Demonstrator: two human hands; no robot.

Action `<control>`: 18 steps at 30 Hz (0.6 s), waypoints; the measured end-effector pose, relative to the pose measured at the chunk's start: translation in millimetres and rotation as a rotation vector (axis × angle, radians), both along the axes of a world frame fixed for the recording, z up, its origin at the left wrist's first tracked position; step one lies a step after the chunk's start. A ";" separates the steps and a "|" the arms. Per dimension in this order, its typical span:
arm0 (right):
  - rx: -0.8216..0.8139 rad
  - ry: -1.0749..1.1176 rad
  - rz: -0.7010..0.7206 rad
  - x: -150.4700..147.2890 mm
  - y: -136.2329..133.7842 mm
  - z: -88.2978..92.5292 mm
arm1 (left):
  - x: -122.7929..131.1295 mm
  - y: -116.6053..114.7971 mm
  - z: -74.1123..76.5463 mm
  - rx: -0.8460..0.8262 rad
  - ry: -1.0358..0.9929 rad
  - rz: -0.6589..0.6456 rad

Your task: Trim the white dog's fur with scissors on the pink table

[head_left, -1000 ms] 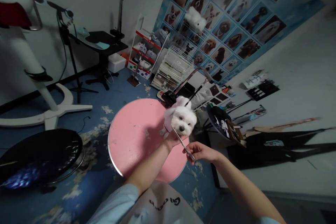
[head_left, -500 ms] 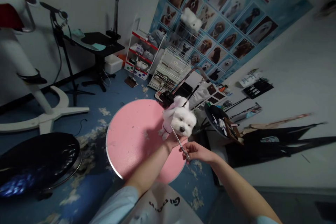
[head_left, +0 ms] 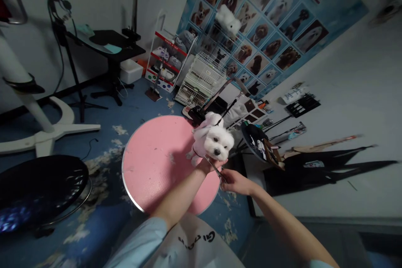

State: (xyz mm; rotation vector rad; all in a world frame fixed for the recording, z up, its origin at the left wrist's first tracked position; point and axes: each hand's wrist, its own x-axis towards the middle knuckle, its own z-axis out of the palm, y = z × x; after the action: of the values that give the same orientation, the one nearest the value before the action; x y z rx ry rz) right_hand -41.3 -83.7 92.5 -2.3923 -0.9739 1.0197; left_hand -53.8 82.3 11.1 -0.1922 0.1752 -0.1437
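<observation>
A white fluffy dog (head_left: pixel 219 142) is on a round pink grooming table (head_left: pixel 153 155), facing me, with a dark leash strap rising from its neck. From below, my left hand (head_left: pixel 210 165) cups the dog's chin; its fingers are partly hidden by the muzzle. My right hand (head_left: pixel 234 181) is closed round the handles of a pair of metal scissors (head_left: pixel 215 168). The scissors' blades point up and left, across my left hand, with the tips beside the dog's jaw. Small tufts of hair lie on the pink top.
A black padded stool (head_left: pixel 44 192) stands at the left, near a white stand base (head_left: pixel 47 134). White wire cages (head_left: pixel 201 77) and a red-and-white rack (head_left: pixel 169 56) are behind. A small round tray table (head_left: pixel 256 144) with tools stands right of the dog. Cut hair (head_left: pixel 103 155) litters the blue floor.
The scissors have swung slightly, and their tips sit lower by the dog's jaw. My left hand still supports the chin. The whole view has shifted a little.
</observation>
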 end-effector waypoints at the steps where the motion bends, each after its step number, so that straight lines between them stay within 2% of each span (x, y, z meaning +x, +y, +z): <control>1: 0.009 0.004 -0.014 1.8 0.9 1.7 | -0.7 -0.1 1.1 -0.006 0.016 0.004; 6: 0.009 0.069 -0.008 3.8 5.1 6.8 | -2.1 0.2 4.2 -0.030 0.123 0.012; 9: 0.039 0.088 -0.040 3.4 4.0 7.3 | -1.4 -0.3 2.9 -0.020 0.114 -0.004; 15: 0.055 0.099 -0.045 0.6 0.0 2.6 | -0.2 -3.9 -1.8 -0.070 0.105 0.010; 18: 0.102 0.114 -0.083 -1.0 -1.5 -1.1 | 2.6 -6.7 -2.2 -0.024 0.133 0.001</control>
State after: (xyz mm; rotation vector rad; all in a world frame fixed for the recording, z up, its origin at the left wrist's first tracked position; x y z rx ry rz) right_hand -42.2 -85.2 91.5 -2.2459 -0.8581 1.0375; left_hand -51.2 75.6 8.8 -0.2258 0.3056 -0.1318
